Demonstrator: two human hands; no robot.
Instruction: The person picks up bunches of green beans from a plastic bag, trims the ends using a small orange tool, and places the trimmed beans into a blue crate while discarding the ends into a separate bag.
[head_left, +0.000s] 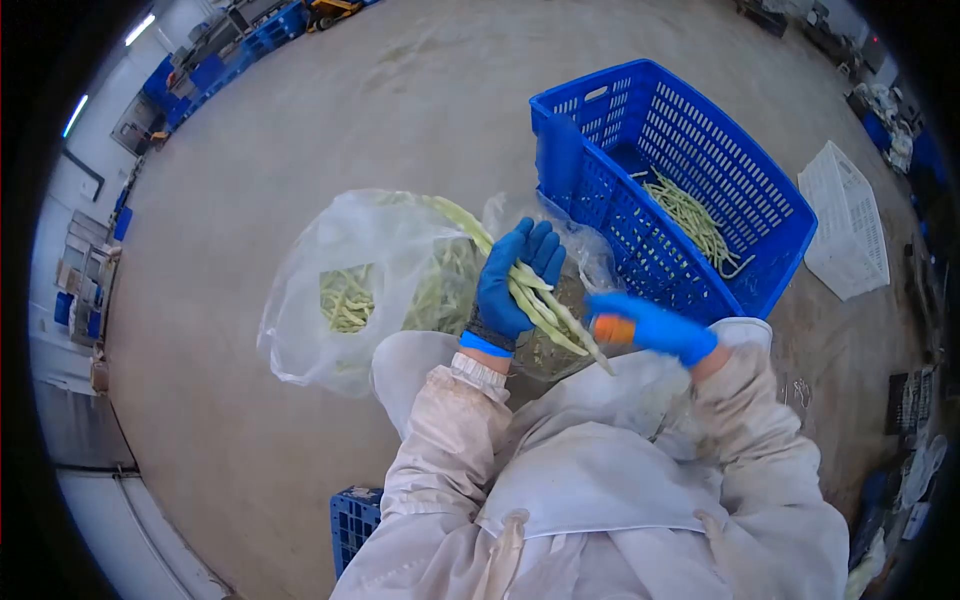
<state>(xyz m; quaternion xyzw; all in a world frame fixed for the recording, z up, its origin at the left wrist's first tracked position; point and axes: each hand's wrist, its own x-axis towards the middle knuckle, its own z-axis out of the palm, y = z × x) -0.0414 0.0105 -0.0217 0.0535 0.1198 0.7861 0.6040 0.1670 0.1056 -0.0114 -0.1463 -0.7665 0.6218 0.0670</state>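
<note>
My left hand (507,285), in a blue glove, is closed around a small bunch of long pale green beans (548,310). The beans stick out on both sides of the palm, and their lower ends point toward my right hand (660,325). That hand, also blue-gloved and smeared by motion, is closed with a small orange object (613,328) at its fingers, just beside the bean tips. What kind of object it is cannot be made out. Left of my hands, a clear plastic bag (300,265) stands open with more beans (347,300) inside.
A blue perforated crate (660,255) stands at the front right, with beans (695,215) in its far compartment. Beyond it is a white crate (845,220). Another clear bag (590,245) lies against the blue crate. A dark blue crate (355,520) sits at my lower left.
</note>
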